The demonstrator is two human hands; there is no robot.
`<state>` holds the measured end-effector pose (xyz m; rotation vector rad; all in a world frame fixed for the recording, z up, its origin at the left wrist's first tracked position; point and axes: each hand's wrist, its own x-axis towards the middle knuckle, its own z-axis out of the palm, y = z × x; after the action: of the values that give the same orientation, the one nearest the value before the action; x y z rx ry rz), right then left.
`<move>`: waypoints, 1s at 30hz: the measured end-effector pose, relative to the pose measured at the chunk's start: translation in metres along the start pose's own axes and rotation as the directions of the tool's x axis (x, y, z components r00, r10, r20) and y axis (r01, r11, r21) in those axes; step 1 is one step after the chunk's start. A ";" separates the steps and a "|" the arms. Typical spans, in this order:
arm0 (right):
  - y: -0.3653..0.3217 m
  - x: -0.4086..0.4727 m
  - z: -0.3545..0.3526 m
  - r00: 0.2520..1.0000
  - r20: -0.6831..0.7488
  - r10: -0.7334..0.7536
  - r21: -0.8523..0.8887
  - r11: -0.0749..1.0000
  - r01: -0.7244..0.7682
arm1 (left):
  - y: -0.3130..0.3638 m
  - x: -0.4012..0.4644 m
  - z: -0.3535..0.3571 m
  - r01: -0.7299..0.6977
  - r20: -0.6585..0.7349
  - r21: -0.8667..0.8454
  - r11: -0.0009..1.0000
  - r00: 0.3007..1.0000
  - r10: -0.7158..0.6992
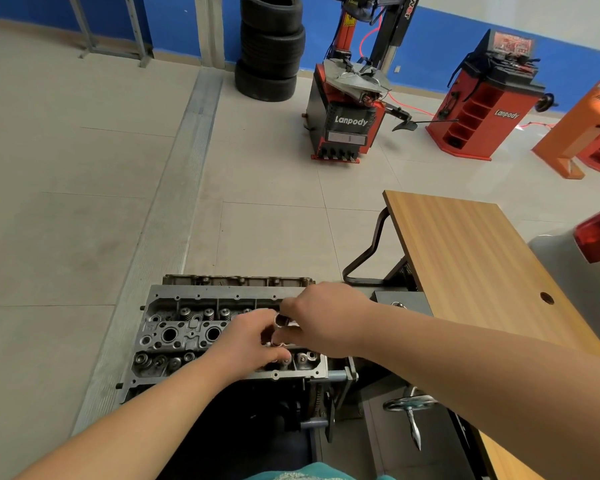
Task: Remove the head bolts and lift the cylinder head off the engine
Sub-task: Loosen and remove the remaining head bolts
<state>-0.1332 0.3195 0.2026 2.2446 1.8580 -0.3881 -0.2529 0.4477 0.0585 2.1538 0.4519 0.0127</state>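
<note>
You're working both hands over the right end of the cylinder head (pixel 201 336), which is sitting valve side up on the engine (pixel 222 403) in its stand, beside the wooden bench (pixel 465 258).

Your right hand (pixel 323 317) is pinching a shiny metal tool (pixel 284 320), probably a socket or ratchet head; it's mostly hidden. Your left hand (pixel 250 344) is curling round the lower part of the same tool, likely steadying it so it seats square on a bolt. Both grips are closed on the tool, fingers bent.

Can't tell which bolt you're on, or how many are already out: your hands are covering that end. The head is sitting flat and looking fully seated, so I'd say you're at the bolt stage, with the lift to follow.

The stand's hand wheel (pixel 407 403) is sitting just below your right forearm; it could be snagging your sleeve side when you're swinging the tool.
</note>
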 end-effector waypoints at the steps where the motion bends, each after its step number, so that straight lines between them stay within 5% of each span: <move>1: -0.001 0.000 -0.001 1.000 0.012 -0.017 -0.004 1.000 0.017 | -0.001 0.001 0.000 -0.015 0.005 0.001 1.000 1.000 0.015; 6: 0.004 -0.005 -0.008 0.995 0.017 -0.099 0.025 0.995 0.098 | -0.005 -0.004 -0.002 -0.044 0.134 0.005 0.999 0.990 0.043; 11: -0.006 -0.002 -0.005 1.000 -0.005 -0.020 0.012 1.000 0.020 | 0.005 0.001 -0.008 -0.046 0.064 0.098 0.994 0.997 0.040; 17: -0.001 -0.004 -0.011 0.981 0.010 -0.196 0.108 0.975 0.194 | 0.003 -0.005 -0.018 -0.116 0.152 0.070 0.991 0.983 0.104; 20: 0.000 -0.006 -0.014 0.992 -0.044 -0.114 0.190 0.974 0.121 | 0.001 -0.003 -0.021 -0.084 0.135 0.084 0.993 0.988 0.072; 24: -0.010 0.000 -0.010 1.000 0.007 0.016 0.063 0.998 -0.016 | 0.002 -0.004 -0.019 -0.057 0.109 0.062 0.996 0.993 0.050; 30: 0.000 -0.004 -0.017 0.982 0.051 -0.183 0.137 0.975 0.174 | -0.005 -0.006 -0.015 -0.038 0.173 0.094 0.995 0.985 0.021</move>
<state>-0.1331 0.3207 0.2200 2.1229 2.0639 -0.6215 -0.2626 0.4607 0.0644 2.2341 0.3256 -0.1808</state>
